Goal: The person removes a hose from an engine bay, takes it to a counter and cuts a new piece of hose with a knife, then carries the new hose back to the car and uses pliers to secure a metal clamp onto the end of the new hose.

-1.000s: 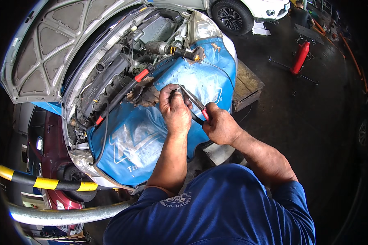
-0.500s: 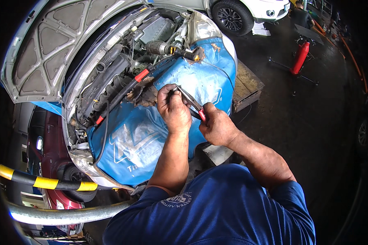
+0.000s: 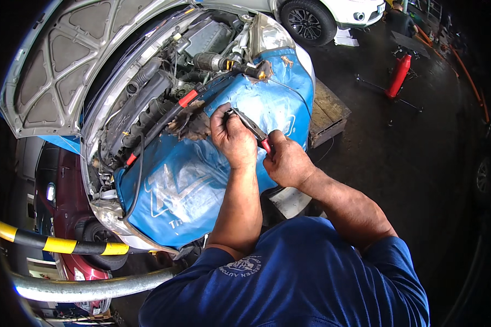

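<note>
My right hand (image 3: pixel 290 162) is closed round the red handles of a pair of long-nose pliers (image 3: pixel 250 124), whose metal jaws point up and left. At the tip of those jaws, my left hand (image 3: pixel 234 136) pinches a small piece between thumb and forefinger; it is too small and covered to name. Both hands are held over a blue fender cover (image 3: pixel 188 191) draped on the front of a car. Beyond them lies the open engine bay (image 3: pixel 163 90). A torn brown patch (image 3: pixel 191 126) shows at the cover's edge, beside my left hand.
The raised hood (image 3: pixel 54 65) stands at the left. A wooden crate (image 3: pixel 327 111) is right of the car. Further off are a red jack stand or cylinder (image 3: pixel 399 76), a white vehicle (image 3: pixel 349 13) and a person. A yellow-and-black bar (image 3: pixel 60 244) and a metal pipe (image 3: pixel 93 289) run at lower left.
Both hands have shifted slightly, the left turning a little with the forearm moving right. The pliers stay in my right hand, their jaws still at my left fingertips.
</note>
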{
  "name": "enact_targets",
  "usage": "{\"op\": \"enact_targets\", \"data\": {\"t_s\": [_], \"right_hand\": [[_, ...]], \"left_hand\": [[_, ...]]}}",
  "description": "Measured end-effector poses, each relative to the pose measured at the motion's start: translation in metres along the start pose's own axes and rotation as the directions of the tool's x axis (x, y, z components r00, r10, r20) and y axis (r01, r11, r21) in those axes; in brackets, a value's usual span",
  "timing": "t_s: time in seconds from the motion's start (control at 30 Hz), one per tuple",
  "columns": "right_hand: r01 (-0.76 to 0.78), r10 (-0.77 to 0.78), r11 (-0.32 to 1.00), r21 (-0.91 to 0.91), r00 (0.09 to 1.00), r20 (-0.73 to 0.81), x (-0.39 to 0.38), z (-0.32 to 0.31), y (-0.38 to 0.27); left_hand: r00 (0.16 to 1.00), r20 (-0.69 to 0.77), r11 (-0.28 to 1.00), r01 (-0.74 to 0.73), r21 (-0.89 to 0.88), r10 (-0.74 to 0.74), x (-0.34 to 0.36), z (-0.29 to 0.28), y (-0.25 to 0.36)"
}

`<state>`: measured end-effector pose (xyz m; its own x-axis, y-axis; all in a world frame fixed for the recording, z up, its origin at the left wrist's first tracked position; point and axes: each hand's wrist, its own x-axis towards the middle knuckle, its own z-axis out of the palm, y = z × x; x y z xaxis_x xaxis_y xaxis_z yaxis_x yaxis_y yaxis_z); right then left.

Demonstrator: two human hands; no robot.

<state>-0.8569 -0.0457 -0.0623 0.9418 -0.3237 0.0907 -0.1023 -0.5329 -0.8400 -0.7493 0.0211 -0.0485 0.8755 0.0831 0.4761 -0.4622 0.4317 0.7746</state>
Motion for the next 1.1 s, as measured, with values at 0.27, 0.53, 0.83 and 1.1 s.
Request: {"op": "enact_targets", "data": {"t_s": [0.27, 0.53, 0.83, 1.1], "right_hand": [[0.002, -0.012, 0.989, -0.151, 0.998, -0.068, 0.007, 0.0, 0.0], [0.0, -0.001, 1.0, 0.019, 1.0, 0.022, 0.002, -0.009, -0.007], [-0.058, 0.044, 0.993, 0.1, 0.99, 0.138, -0.003, -0.014, -0.01], [0.0, 0.0, 1.0, 0.018, 0.999, 0.046, 0.002, -0.012, 0.003]], "left_hand": [[0.992, -0.09, 0.992, 0.079, -0.095, -0.088, 0.004, 0.003, -0.01], [0.997, 0.074, 0.994, -0.026, -0.102, 0.033, 0.0, -0.005, -0.008], [0.957, 0.266, 0.99, -0.085, -0.116, 0.113, 0.005, -0.022, -0.013], [0.971, 0.237, 0.987, 0.06, -0.151, -0.023, 0.006, -0.019, -0.006]]}}
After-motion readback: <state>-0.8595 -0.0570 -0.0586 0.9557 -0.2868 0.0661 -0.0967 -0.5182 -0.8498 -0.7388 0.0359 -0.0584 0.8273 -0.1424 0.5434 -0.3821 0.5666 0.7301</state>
